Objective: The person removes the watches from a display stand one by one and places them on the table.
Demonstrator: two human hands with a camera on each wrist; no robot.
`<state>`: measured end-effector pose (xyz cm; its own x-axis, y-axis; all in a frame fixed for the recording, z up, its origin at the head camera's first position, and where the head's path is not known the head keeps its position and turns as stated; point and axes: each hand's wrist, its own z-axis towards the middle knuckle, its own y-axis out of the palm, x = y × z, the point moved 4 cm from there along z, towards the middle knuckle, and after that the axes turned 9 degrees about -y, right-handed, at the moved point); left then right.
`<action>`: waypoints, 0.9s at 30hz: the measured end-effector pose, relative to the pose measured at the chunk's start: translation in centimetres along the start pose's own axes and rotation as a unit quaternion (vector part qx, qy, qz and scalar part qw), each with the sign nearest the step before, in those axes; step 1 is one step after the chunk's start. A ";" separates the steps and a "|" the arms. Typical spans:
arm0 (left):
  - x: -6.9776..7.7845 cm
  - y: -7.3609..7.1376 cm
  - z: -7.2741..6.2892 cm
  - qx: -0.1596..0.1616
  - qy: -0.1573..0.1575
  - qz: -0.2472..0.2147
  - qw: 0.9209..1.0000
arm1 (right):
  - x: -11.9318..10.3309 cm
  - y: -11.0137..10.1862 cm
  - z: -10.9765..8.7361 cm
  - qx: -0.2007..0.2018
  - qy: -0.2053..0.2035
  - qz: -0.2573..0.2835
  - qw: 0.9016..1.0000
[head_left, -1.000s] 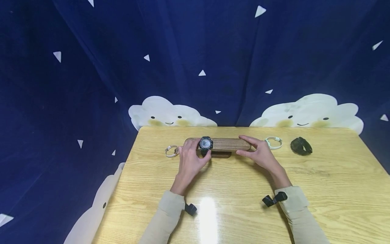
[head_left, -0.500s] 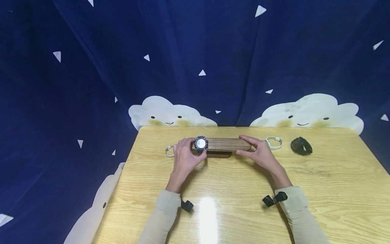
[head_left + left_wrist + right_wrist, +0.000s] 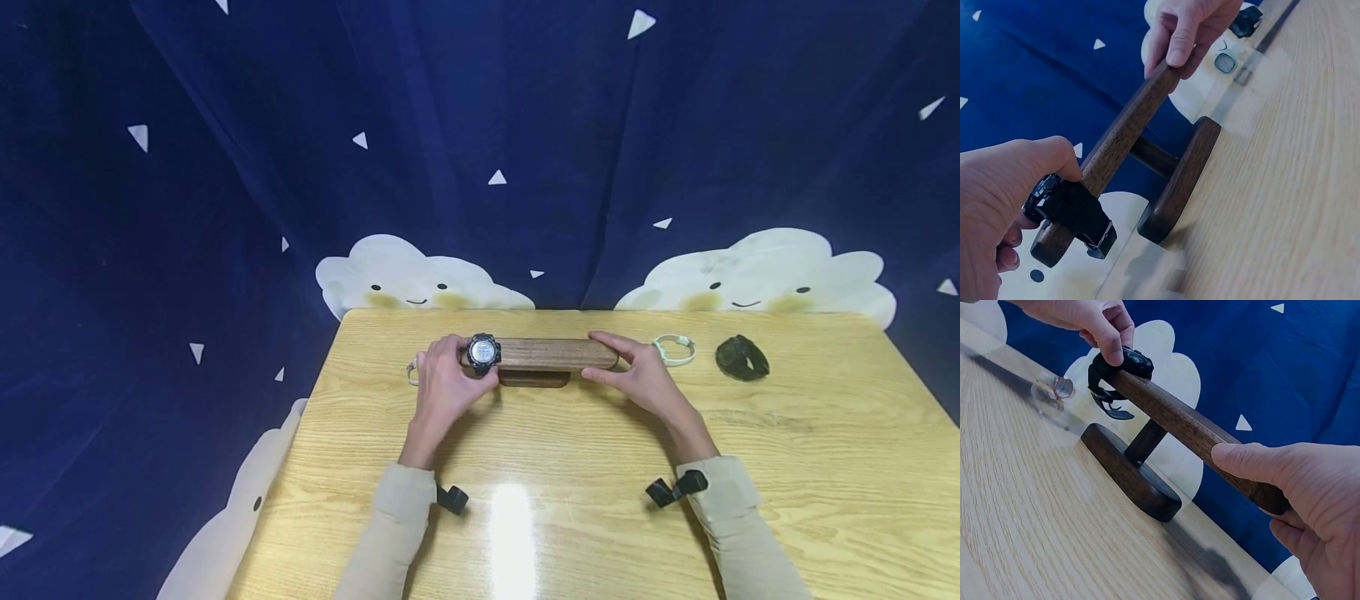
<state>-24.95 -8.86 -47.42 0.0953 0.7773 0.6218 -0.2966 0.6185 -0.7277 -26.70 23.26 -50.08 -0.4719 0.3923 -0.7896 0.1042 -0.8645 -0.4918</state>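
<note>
A dark wooden watch stand [image 3: 555, 355] rises from the table, its long top bar carried on a short post above a rounded base [image 3: 1129, 472]. Around the bar's left end sits a black digital watch [image 3: 483, 351], its strap and buckle hanging below the bar in the left wrist view. My left hand [image 3: 444, 379] pinches this watch between thumb and fingers. At the opposite end my right hand [image 3: 643, 377] grips the bar, thumb on the near side and fingers on the far side.
Right of the stand lie a pale watch with a mint-green and white band [image 3: 675, 351] and a dark watch [image 3: 742, 359]. A white-banded watch [image 3: 412, 372] is partly hidden behind my left hand. Behind the table [image 3: 570, 467] hangs a blue curtain [image 3: 480, 100].
My left hand has slid the black digital watch leftward along the bar to its left end. The right hand and the stand have stayed in place.
</note>
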 end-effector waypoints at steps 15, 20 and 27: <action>-0.8 -0.7 0.4 -0.019 -0.025 0.000 1.000 | -1.1 0.0 -0.1 0.003 -0.001 0.002 1.000; -1.0 -1.0 0.6 -0.023 -0.024 -0.008 0.999 | -0.1 -0.1 0.0 0.003 -0.004 0.000 1.000; -1.5 -1.4 0.8 -0.026 -0.021 -0.018 0.999 | -0.3 -0.3 0.0 0.003 -0.006 0.014 1.000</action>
<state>-25.42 -10.99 -47.07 0.0640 0.7494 0.6590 -0.2433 0.6521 -0.7180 -26.63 23.39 -49.71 -0.4794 0.3635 -0.7988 0.1134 -0.8769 -0.4671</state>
